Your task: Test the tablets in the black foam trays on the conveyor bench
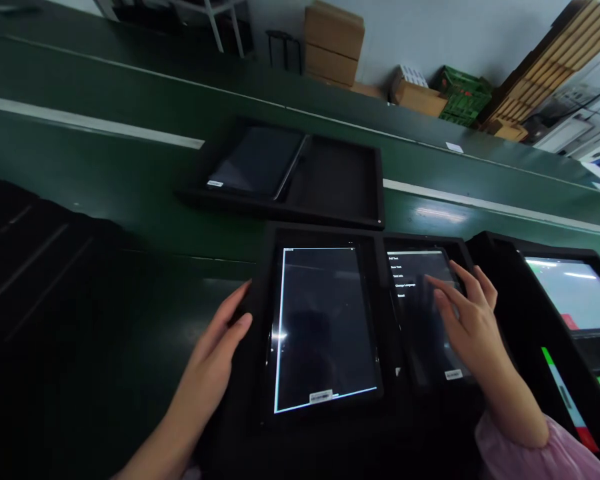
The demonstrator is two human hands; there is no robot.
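In front of me lies a black tray (391, 320) with two tablets side by side in its recesses. The left tablet (325, 320) has a dark screen with a bright line along its left and bottom edges and a barcode label near the bottom. My left hand (215, 353) grips the tray's left side, its other fingers hidden below the edge. White menu lines show on the right tablet (415, 333). Over that screen is my right hand (473, 320), index finger stretched to the menu, other fingers apart, holding nothing.
Behind it, a second black tray (343, 217) carries one dark tablet (260, 160) tilted in its left side. At right, another tray (520, 300) holds lit tablets (575, 293). Dark stacked objects (35, 267) stand left on the green bench (130, 173). Cardboard boxes (333, 43) and a green crate (463, 90) are beyond.
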